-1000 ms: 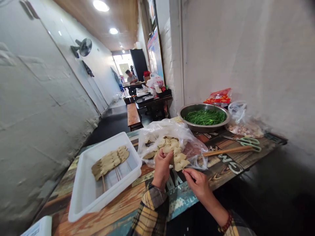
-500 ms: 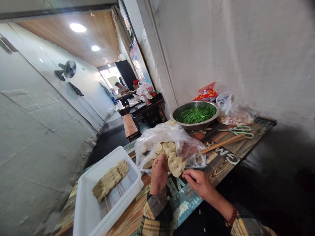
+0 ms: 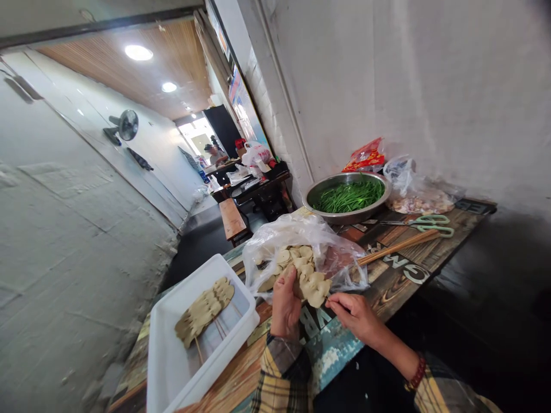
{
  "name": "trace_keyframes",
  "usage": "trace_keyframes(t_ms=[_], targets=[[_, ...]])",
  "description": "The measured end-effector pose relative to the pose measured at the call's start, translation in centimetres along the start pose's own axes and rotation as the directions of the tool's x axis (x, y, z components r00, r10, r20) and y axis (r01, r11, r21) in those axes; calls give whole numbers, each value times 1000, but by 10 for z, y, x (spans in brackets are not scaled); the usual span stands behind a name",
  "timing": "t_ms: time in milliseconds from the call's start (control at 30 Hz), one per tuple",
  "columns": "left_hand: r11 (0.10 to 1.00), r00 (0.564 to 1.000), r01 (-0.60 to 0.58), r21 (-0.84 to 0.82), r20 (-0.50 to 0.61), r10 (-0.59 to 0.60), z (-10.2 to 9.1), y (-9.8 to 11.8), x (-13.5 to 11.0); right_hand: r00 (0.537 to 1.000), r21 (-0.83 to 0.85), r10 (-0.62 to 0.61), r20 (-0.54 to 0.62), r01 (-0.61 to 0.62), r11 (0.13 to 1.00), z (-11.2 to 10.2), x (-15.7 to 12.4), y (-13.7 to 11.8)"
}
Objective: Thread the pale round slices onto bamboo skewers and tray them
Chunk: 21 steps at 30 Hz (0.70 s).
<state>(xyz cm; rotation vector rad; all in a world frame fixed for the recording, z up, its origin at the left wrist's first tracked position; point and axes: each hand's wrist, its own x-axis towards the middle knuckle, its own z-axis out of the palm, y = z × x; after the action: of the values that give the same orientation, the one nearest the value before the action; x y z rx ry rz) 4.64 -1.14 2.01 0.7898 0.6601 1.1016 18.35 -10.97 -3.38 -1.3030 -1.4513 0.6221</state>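
My left hand [image 3: 286, 304] is closed around a row of thin, round beige slices [image 3: 315, 287] threaded close together. At their near end my right hand [image 3: 355, 314] pinches the thin tip of a skewer between thumb and fingers; most of that skewer is hidden inside the slices. Just behind my hands lies an open clear plastic bag [image 3: 275, 232] with more loose beige slices [image 3: 286, 259] in it. To the left, a white plastic tub [image 3: 161, 350] holds several finished-looking skewers of the same slices [image 3: 206, 310], lying side by side with bare sticks toward me.
A metal basin [image 3: 346, 218] of green chives [image 3: 350, 196] stands at the back. Bundled wooden skewers [image 3: 398, 246], green-handled scissors [image 3: 433, 225], a red packet [image 3: 365, 156] and a bag of pinkish pieces [image 3: 422, 201] lie on the wooden table [image 3: 387, 304]. Another person [image 3: 215, 155] sits far off.
The view has swung slightly left, so everything appears farther right. Both hands keep nearly the same hold on the skewered slices.
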Motion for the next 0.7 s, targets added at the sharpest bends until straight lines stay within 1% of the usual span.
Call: trace_keyframes(t_ms=[133, 400, 567, 700], targets=[[998, 997, -57, 17, -50, 58, 0, 0, 0, 1000, -31, -6, 7, 6, 1000, 1, 0, -2], [1000, 994, -28, -8, -109, 27, -7, -4, 6, 998, -85, -64, 7, 65, 994, 2, 0, 0], [999, 991, -42, 21, -127, 45, -5, -7, 7, 998, -146, -64, 13, 65, 987, 2, 0, 1], [998, 991, -62, 20, -121, 64, -3, -7, 6, 997, -151, -76, -1, 75, 986, 3, 1, 3]])
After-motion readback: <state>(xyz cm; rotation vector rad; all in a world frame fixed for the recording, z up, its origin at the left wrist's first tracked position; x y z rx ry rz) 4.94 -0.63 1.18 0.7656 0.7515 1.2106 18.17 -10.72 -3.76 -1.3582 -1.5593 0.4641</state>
